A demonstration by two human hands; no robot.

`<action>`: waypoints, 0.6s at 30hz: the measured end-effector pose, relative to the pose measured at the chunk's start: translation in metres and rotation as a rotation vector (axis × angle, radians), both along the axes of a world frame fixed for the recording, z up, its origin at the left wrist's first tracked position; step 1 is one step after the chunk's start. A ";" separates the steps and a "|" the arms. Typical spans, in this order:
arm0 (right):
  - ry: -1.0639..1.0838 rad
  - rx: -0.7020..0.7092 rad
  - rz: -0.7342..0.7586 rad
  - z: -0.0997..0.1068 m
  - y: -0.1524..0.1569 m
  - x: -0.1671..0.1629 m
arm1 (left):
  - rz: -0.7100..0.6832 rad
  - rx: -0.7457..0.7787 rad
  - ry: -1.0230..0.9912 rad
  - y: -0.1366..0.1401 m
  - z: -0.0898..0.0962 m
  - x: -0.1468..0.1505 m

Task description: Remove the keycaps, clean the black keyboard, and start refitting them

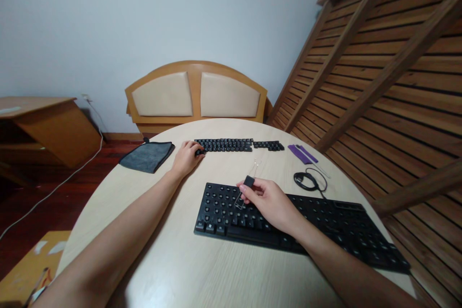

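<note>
Across the pale round table, near edge cut off by the frame: the black keyboard, crossed and partly covered by the right forearm, most legends unreadable. Far left, a dark folded cloth. Toward the far edge, rows of keycaps, left end partly hidden behind the left hand. Right hand over the keyboard, fingers pinched on the black handle of a wire puller, lower prongs hard to separate from the keys. Left hand's fingers closed narrowly on a small dark piece, mostly hidden, markings indiscernible.
</note>
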State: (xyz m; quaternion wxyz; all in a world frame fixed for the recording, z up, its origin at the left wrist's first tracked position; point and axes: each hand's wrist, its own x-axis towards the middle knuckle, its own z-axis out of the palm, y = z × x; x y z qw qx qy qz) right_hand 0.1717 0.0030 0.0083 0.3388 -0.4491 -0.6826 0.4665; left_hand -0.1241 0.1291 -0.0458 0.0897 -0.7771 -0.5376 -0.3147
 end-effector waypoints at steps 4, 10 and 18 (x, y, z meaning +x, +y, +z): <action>0.054 0.017 0.015 -0.004 -0.002 0.000 | -0.101 -0.001 -0.026 -0.017 0.012 0.014; 0.013 0.012 0.088 0.000 -0.010 0.000 | -0.545 -0.481 -0.141 -0.060 0.054 0.050; -0.143 0.086 0.151 0.005 -0.018 -0.003 | -0.740 -0.821 0.123 -0.090 0.085 0.076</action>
